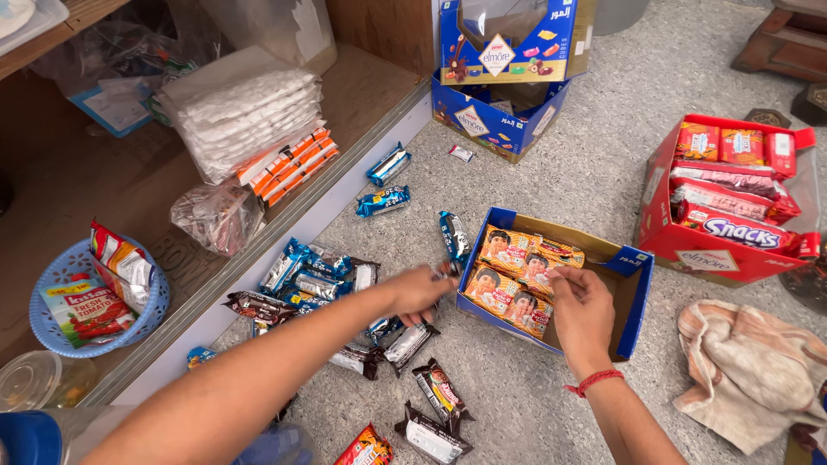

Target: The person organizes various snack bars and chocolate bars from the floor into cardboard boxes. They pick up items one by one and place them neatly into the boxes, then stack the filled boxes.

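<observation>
Right hand (584, 312) pinches an orange packet (527, 312) in the half-filled box (636, 297); left hand (419, 291) grips a wrapper from the loose pile (323, 280) beside it, many unsorted.

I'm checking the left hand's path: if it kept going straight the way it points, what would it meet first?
Probably the near blue wall of the open cardboard box holding orange biscuit packs; the left hand points right, almost at it. Depth is unclear.

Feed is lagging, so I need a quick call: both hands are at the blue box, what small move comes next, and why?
Probably press the orange packet under the right hand flat into the blue box, whose right part is bare. The left hand sits over the loose wrappers.
</observation>
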